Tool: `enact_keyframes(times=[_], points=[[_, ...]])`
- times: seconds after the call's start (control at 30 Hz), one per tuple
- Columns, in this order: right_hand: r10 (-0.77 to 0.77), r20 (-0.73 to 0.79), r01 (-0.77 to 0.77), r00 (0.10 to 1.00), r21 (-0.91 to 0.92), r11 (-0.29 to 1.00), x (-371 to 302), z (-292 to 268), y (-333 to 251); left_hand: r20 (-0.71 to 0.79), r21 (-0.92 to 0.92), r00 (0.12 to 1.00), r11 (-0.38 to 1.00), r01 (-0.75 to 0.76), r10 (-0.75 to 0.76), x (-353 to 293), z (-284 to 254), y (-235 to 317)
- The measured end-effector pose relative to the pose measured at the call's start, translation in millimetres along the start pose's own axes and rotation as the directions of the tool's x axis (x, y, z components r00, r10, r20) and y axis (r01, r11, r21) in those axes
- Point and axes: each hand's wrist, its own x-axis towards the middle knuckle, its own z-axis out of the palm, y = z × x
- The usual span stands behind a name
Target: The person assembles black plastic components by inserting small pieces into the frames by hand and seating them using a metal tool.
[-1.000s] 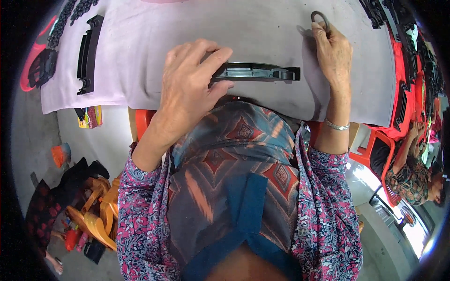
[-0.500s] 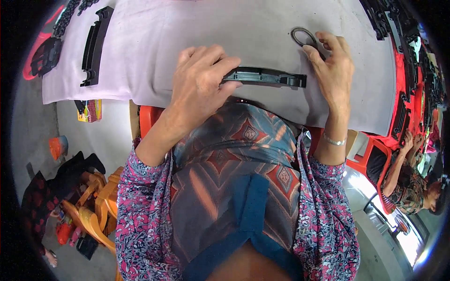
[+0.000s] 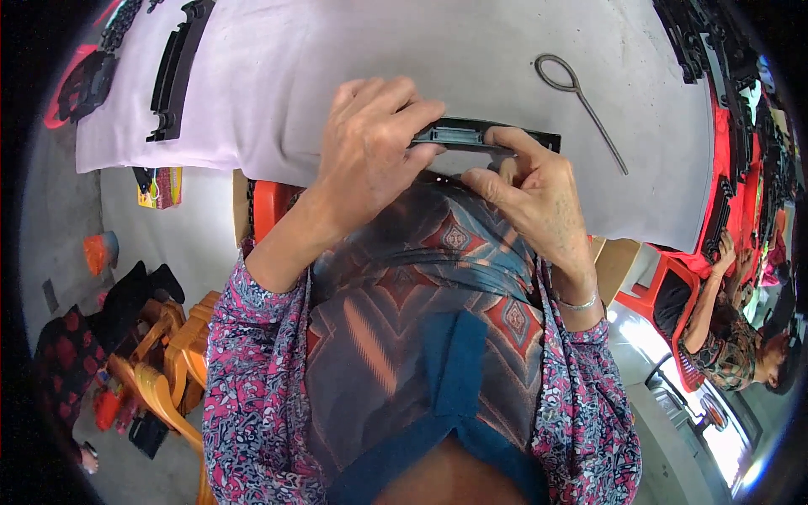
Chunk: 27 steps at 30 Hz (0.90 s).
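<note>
A long black plastic strip with a channelled face is held level just above the near edge of the table. Around its left end my left hand is closed, thumb below and fingers above. My right hand has its index finger on the strip's right half, with the thumb lower down and the other fingers curled at the strip. The fingers partly hide that half. On the cloth to the right lies a metal rod with a looped end, apart from both hands.
A pale cloth covers the table. Another black strip rests at the left. Several black parts are heaped at the right edge beside red cloth. Beyond them sits another person. Wooden chairs stand at lower left.
My right hand has let go of the looped metal rod, now lying on the cloth, and moved left and down to the strip. My left hand keeps its grip.
</note>
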Motion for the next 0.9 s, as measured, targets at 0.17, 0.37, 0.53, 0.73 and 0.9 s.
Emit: enact_keyframes(times=[0.17, 0.37, 0.53, 0.73, 0.9], points=[[0.135, 0.043, -0.141, 0.99, 0.347, 0.927, 1.5, 0.5, 3.7, -0.015, -0.011, 1.0, 1.0, -0.004, 0.004, 1.9, -0.1, -1.8], [0.136, 0.032, -0.14, 0.99, 0.292, 0.946, 5.4, -2.2, -3.3, -0.026, -0.01, 0.999, 1.0, -0.019, 0.019, 4.6, -1.8, -5.8], [-0.101, -0.043, 0.089, 0.994, -0.212, 0.973, 2.3, -6.6, -23.6, -0.074, 0.01, 0.996, 0.999, -0.049, 0.05, -0.7, 1.4, -8.0], [-0.511, 0.341, 0.61, 0.789, -0.533, 0.586, 22.8, -3.5, -31.9, -0.08, 0.029, 0.993, 0.996, -0.084, 0.086, -7.9, 24.3, -5.1], [-0.319, 0.484, 0.579, 0.815, -0.648, 0.494, 39.7, -2.2, -41.1, -0.007, -0.01, 0.997, 0.997, -0.078, 0.077, -6.8, 19.8, -9.7]])
